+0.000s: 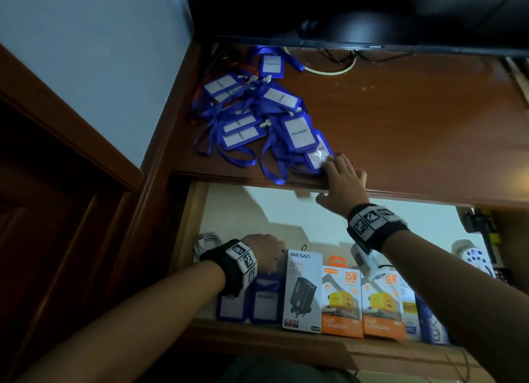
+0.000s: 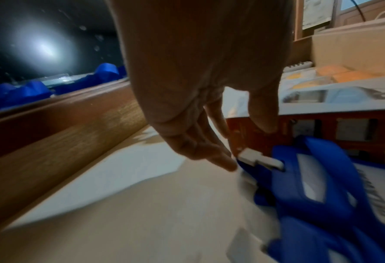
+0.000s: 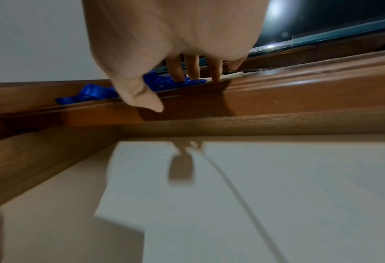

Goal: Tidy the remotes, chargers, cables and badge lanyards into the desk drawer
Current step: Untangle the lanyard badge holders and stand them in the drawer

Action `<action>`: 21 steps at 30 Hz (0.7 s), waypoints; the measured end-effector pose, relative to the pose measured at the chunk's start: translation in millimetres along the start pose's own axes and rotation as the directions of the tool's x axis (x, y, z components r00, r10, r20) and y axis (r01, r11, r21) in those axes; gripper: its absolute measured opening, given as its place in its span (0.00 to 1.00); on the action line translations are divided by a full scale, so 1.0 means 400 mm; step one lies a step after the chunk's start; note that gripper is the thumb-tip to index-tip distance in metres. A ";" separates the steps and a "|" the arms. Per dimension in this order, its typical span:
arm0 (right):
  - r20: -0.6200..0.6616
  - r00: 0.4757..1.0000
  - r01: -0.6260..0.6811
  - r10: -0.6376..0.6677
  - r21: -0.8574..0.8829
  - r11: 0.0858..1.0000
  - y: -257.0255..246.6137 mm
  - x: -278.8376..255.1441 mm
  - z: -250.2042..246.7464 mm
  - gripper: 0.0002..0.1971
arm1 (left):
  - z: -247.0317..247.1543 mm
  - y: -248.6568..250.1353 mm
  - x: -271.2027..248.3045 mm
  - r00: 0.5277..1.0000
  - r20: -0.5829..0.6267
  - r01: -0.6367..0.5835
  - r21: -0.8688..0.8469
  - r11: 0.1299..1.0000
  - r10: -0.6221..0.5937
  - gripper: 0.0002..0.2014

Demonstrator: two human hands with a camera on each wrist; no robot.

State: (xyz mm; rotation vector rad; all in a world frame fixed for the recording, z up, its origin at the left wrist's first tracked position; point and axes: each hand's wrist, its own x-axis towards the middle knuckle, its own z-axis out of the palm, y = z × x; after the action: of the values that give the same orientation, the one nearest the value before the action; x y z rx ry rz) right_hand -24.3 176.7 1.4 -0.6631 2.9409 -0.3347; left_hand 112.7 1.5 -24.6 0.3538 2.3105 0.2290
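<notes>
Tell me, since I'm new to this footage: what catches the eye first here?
A tangled heap of blue badge lanyards sprawls on the desk top, left of centre, with the right hand laid on its nearest holder. Below, in the open drawer, boxed chargers line the front edge, and the left hand hangs beside two badge holders already inside.

Wooden desk top (image 1: 400,130), reddish brown: carries a heap of blue badge lanyards (image 1: 257,119) at its left, near the front edge, and a pale cable (image 1: 329,71) curved at the back.

Open desk drawer (image 1: 183,239), pale lined floor: along its front wall, left to right, two blue badge holders (image 1: 252,302), one black-and-white charger box (image 1: 303,291), two orange charger boxes (image 1: 363,302). White coiled cable (image 1: 206,241) in the left part.
</notes>
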 end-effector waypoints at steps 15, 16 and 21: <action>-0.192 0.980 0.064 -0.048 0.079 0.995 0.047 -0.039 0.001 0.16 | -0.305 -0.042 0.124 0.860 -0.508 0.124 0.128 0.984 -0.042 0.32; -0.194 0.980 0.063 -0.046 0.079 0.995 0.053 -0.041 -0.002 0.16 | -0.302 -0.049 0.132 0.863 -0.503 0.127 0.116 0.985 -0.051 0.32; -0.246 0.968 0.040 -0.039 -0.004 0.999 0.093 -0.076 -0.033 0.12 | -0.303 -0.087 0.142 0.852 -0.508 0.161 0.017 0.987 -0.130 0.35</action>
State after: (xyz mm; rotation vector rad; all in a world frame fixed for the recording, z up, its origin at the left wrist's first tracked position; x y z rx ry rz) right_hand -14.2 225.2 7.2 -0.7300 3.1637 -0.4537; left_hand -19.3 -19.6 10.5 0.1528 2.8568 0.1930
